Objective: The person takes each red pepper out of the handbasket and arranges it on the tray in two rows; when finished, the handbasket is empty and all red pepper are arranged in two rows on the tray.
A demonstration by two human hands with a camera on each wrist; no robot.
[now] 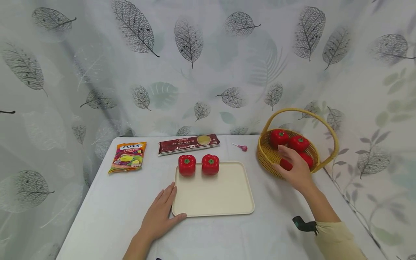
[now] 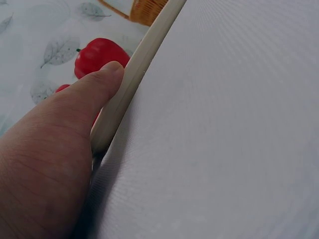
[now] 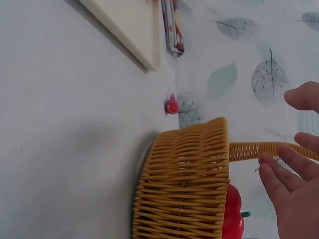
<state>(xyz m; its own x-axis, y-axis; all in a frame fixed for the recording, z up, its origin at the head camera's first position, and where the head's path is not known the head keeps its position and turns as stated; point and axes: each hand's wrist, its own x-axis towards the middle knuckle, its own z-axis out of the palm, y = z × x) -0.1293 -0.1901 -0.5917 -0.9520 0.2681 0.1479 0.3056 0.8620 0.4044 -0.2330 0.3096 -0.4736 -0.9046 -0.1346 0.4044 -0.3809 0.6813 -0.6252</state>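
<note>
Two red bell peppers, one on the left (image 1: 186, 167) and one beside it (image 1: 210, 166), sit along the back of a cream tray (image 1: 214, 196). My left hand (image 1: 158, 215) rests against the tray's left side, fingers straight and thumb at the near left corner. Over the near side of a wicker basket (image 1: 267, 160) hovers my right hand (image 1: 296, 172), its fingers spread and slightly bent with nothing between them. Several red peppers (image 1: 298, 143) lie inside the basket, some partly covered by that hand. In the right wrist view one pepper (image 3: 233, 214) shows past the rim.
A bag of fruit sweets (image 1: 128, 157) lies at the back left. Behind the tray is a dark red biscuit packet (image 1: 189, 144), and a pink lollipop (image 1: 242, 147) lies between it and the basket. The basket's tall handle (image 1: 300, 110) arches over it. Leaf-patterned curtains border the table.
</note>
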